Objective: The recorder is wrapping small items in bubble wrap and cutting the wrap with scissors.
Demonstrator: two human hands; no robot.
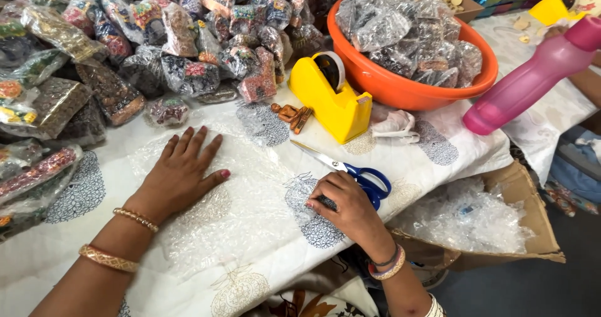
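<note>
The table (438, 148), spread with a white cloth printed in grey leaf shapes, carries a great heap of small wrapped packets (156, 41) along its far side and an orange plastic basin (407, 88) piled with more of them, and in front of the person lies a clear sheet of bubble wrap (250, 204), flat across the cloth. The left hand (181, 170) is open, palm down, fingers spread on the sheet's upper left part, pinning it; that flat press looks right to me, since a sheet this light slides easily, and I would keep the palm wide so no wrinkle forms. The right hand (347, 204) is curled over something small and dark at the sheet's right edge, fingers bent round it, though what it grips I cannot make out. Just beyond its knuckles lie blue-handled scissors (350, 170), blades shut, pointing up and left, touching nothing but the cloth, near enough to take up without letting go of the sheet. A yellow tape dispenser (332, 98) stands beside the basin. The cardboard box (501, 229) of plastic scraps at the right is partly below the table edge, and a pink bottle (532, 76) juts in, its holder cut off
</note>
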